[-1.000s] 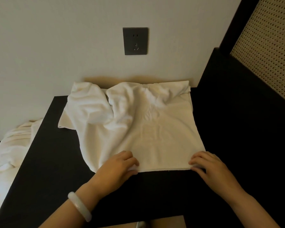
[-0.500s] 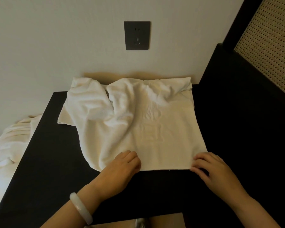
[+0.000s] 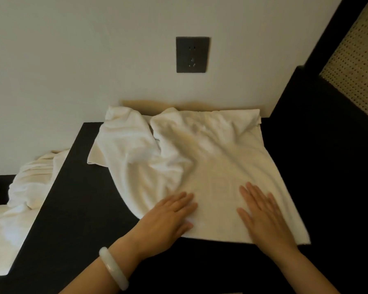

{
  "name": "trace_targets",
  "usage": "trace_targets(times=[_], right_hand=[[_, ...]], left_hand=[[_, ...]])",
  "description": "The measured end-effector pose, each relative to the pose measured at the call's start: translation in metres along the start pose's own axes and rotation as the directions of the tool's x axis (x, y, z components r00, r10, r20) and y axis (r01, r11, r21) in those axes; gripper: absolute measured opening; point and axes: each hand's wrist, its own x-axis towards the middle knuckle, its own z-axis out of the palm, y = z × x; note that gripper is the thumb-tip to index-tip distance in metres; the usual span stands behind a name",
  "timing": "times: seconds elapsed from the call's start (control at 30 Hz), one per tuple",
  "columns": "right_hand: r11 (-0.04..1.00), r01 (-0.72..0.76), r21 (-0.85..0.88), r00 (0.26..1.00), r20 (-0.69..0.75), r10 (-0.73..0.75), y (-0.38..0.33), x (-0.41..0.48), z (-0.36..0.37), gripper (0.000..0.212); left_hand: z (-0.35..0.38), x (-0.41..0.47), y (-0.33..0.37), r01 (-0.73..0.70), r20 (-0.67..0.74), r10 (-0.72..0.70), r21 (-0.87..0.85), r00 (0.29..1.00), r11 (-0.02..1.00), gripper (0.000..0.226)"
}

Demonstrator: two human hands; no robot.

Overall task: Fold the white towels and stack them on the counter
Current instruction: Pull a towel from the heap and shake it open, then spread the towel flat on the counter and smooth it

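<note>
A white towel (image 3: 210,166) lies on the dark surface (image 3: 72,209), rumpled toward the wall (image 3: 72,60). The left hand (image 3: 168,219) and right hand (image 3: 263,221) press flat on its near part, fingers (image 3: 253,196) straight, gripping nothing.

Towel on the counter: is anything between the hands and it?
Nothing visible. The left hand and right hand both lie flat on the near part of the towel; its far left part is bunched.

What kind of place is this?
Probably a hotel room or bedroom: a dark counter against a wall with a dark power socket, a woven cane panel at the right, white linen heaped at the left.
</note>
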Motion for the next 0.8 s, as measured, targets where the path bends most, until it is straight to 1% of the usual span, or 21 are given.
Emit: trace_targets(times=[0.03, 0.07, 0.1, 0.13, 0.17, 0.2, 0.23, 0.27, 0.3, 0.33, 0.37, 0.4, 0.43, 0.47, 0.5, 0.53, 0.57, 0.6, 0.7, 0.73, 0.8], right_hand=[[0.999, -0.035, -0.036, 0.999, 0.011, 0.035, 0.017, -0.010, -0.004, 0.064], [0.996, -0.073, -0.058, 0.995, 0.059, 0.076, 0.031, -0.019, -0.012, 0.062], [0.989, -0.117, -0.090, 0.984, 0.123, 0.127, 0.042, -0.026, -0.021, 0.064], [0.976, -0.159, -0.147, 0.975, 0.134, 0.179, 0.045, -0.029, -0.031, 0.067], [0.959, -0.184, -0.215, 0.973, 0.098, 0.209, 0.042, -0.028, -0.038, 0.065], [0.955, -0.175, -0.238, 0.982, 0.026, 0.186, 0.034, -0.022, -0.041, 0.062], [0.971, -0.142, -0.193, 0.989, -0.074, 0.130, 0.019, -0.014, -0.041, 0.063], [0.991, -0.055, -0.120, 0.988, -0.151, 0.036, 0.001, -0.004, -0.036, 0.066], [0.997, 0.040, -0.064, 0.971, -0.234, -0.054, -0.026, 0.006, -0.030, 0.065], [0.991, 0.136, -0.002, 0.958, -0.256, -0.132, -0.054, 0.015, -0.020, 0.060], [0.979, 0.202, 0.038, 0.953, -0.237, -0.187, -0.079, 0.024, -0.009, 0.057], [0.967, 0.247, 0.067, 0.954, -0.190, -0.231, -0.102, 0.032, 0.004, 0.057], [0.961, 0.265, 0.074, 0.958, -0.134, -0.254, -0.119, 0.035, 0.015, 0.056], [0.961, 0.271, 0.056, 0.959, -0.104, -0.264, -0.128, 0.037, 0.022, 0.053], [0.963, 0.268, 0.038, 0.960, -0.094, -0.264, -0.130, 0.037, 0.026, 0.052], [0.963, 0.269, 0.037, 0.960, -0.089, -0.264, -0.128, 0.036, 0.029, 0.053], [0.964, 0.264, 0.044, 0.961, -0.096, -0.259, -0.125, 0.034, 0.028, 0.055], [0.966, 0.256, 0.042, 0.961, -0.120, -0.249, -0.122, 0.033, 0.027, 0.056], [0.980, 0.184, 0.073, 0.975, -0.137, -0.173, -0.121, 0.033, 0.024, 0.061], [0.982, 0.169, 0.082, 0.978, -0.135, -0.157, -0.121, 0.033, 0.025, 0.062], [0.982, 0.158, 0.104, 0.981, -0.127, -0.144, -0.121, 0.034, 0.027, 0.062]], left_hand=[[-0.004, -0.006, 0.000, 0.009, -0.079, -0.013, -0.045, 0.997, 0.999, 0.061], [-0.008, -0.014, -0.001, 0.057, -0.172, -0.075, -0.110, 0.982, 0.992, 0.052], [-0.011, -0.022, -0.005, 0.133, -0.250, -0.178, -0.186, 0.952, 0.973, 0.044], [-0.013, -0.031, -0.009, 0.222, -0.304, -0.298, -0.260, 0.905, 0.940, 0.037], [-0.015, -0.039, -0.015, 0.312, -0.332, -0.417, -0.326, 0.846, 0.892, 0.034], [-0.015, -0.046, -0.019, 0.397, -0.326, -0.528, -0.390, 0.784, 0.831, 0.035], [-0.017, -0.051, -0.022, 0.467, -0.289, -0.621, -0.453, 0.728, 0.759, 0.037], [-0.019, -0.053, -0.024, 0.516, -0.239, -0.698, -0.523, 0.676, 0.679, 0.040], [-0.021, -0.053, -0.026, 0.542, -0.184, -0.757, -0.595, 0.627, 0.593, 0.042], [-0.024, -0.051, -0.026, 0.552, -0.129, -0.803, -0.662, 0.582, 0.507, 0.043], [-0.025, -0.048, -0.027, 0.539, -0.072, -0.838, -0.735, 0.541, 0.411, 0.043], [-0.026, -0.043, -0.028, 0.487, -0.005, -0.869, -0.826, 0.495, 0.282, 0.042], [-0.029, -0.038, -0.027, 0.391, 0.083, -0.888, -0.913, 0.451, 0.113, 0.040], [-0.032, -0.033, -0.026, 0.271, 0.184, -0.887, -0.960, 0.424, -0.069, 0.037], [-0.035, -0.029, -0.024, 0.158, 0.262, -0.870, -0.964, 0.418, -0.215, 0.030], [-0.037, -0.025, -0.024, 0.084, 0.306, -0.847, -0.950, 0.434, -0.301, 0.021], [-0.040, -0.021, -0.023, 0.038, 0.336, -0.816, -0.931, 0.470, -0.362, 0.014], [-0.043, -0.017, -0.023, 0.004, 0.364, -0.775, -0.906, 0.517, -0.423, 0.012], [-0.049, -0.006, -0.025, -0.032, 0.465, -0.595, -0.770, 0.656, -0.637, 0.016], [-0.049, -0.002, -0.026, -0.028, 0.477, -0.543, -0.733, 0.691, -0.680, 0.015], [-0.052, 0.002, -0.026, -0.014, 0.472, -0.492, -0.711, 0.732, -0.703, 0.018]])
